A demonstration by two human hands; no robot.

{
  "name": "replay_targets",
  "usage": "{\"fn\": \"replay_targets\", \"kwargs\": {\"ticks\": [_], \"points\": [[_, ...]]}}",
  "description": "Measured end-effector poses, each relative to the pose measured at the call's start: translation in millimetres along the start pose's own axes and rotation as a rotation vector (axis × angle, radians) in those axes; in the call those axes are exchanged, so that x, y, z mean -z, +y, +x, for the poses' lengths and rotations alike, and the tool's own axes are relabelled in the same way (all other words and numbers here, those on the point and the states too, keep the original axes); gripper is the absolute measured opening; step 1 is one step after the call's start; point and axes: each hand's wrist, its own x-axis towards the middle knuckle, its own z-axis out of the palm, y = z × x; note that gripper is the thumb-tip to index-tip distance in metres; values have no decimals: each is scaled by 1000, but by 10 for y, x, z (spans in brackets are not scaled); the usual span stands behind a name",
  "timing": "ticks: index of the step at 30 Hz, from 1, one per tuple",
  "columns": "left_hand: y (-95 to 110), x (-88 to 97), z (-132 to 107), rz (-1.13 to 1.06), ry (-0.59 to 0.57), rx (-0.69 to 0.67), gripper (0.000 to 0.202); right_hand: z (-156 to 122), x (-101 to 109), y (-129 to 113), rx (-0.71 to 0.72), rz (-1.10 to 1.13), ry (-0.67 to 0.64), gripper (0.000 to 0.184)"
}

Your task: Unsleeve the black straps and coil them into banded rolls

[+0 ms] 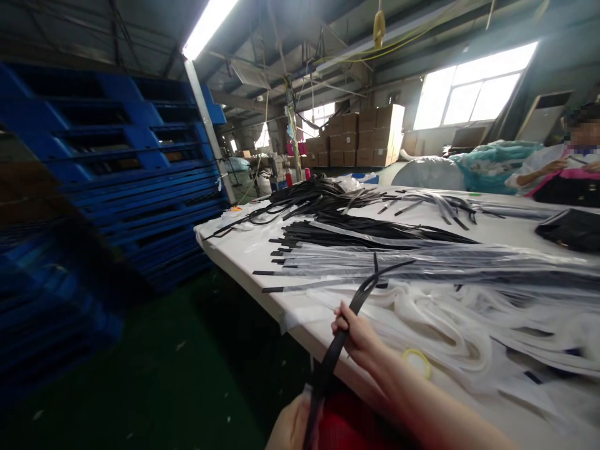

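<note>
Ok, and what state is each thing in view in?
Right hand, closed around black strips.
Left hand, gripping the strips lower down.
Black strips, bunched in the hands, upper ends splayed.
White band, in loose folds.
Black strip pile, tangled.
Fluorescent tube, lit.
Blue pallets, stacked.
Cardboard boxes, stacked.

Black strips (332, 357), far ends apart

Plain black held strips (332, 355) at the near edge of a white table (229, 253).
On the table, a bundle (323, 232) shows matte black, sleeved strips (469, 259) look smoky grey through clear plastic, fabric folds (435, 322) are milky white, and a ring (427, 365) is bright yellow; left of the table, pallets (154, 206) are deep blue and the floor (178, 369) dark green with pale flecks; beyond it, cartons (375, 135) are brown, sacks (497, 165) turquoise.
</note>
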Motion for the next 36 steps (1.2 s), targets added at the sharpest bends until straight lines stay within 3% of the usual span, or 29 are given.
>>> {"fn": "replay_targets", "kwargs": {"ticks": [3, 5, 7, 11, 14, 18, 21, 23, 25, 27, 29, 32, 34, 36], "points": [[66, -89, 90, -31, 44, -52, 76, -201, -120, 396, -123, -89, -68, 58], [86, -123, 107, -10, 50, -60, 73, -280, -142, 471, -126, -134, -82, 56], [76, -138, 78, 14, 46, -47, 69, -242, -117, 283, -47, -133, -65, 50], [163, -124, 24, 23, 34, -54, 68, -34, -154, -400, 117, -78, -52, 43], [513, -79, 91, 29, 87, -183, 64, -60, -428, -604, 200, -132, -149, 43], [1200, 6, 190, -50, 144, -403, 59, -296, -922, -689, 164, -362, -297, 50], [1616, 4, 199, -86, 176, -531, 58, -349, -1282, -1159, 209, -420, -280, 45], [1861, -25, 211, -64, 176, -585, 58, -341, -1525, -1583, 335, -345, -248, 35], [2150, -40, 245, -60, 174, -648, 58, -373, -1743, -1887, 464, -307, -261, 37], [2486, -26, 283, -65, 221, -740, 56, -457, -1894, -1991, 505, -375, -328, 42], [2790, -7, 304, -52, 302, -828, 54, -545, -1959, -1989, 438, -499, -382, 42], [2991, -60, 334, -54, 321, -824, 49, -598, -1972, -2128, 465, -547, -309, 37], [2965, -154, 392, -82, 264, -772, 47, -605, -1986, -2356, 581, -480, -250, 37], [2926, -246, 466, -100, 228, -749, 49, -636, -1998, -2559, 637, -459, -283, 39]]}}
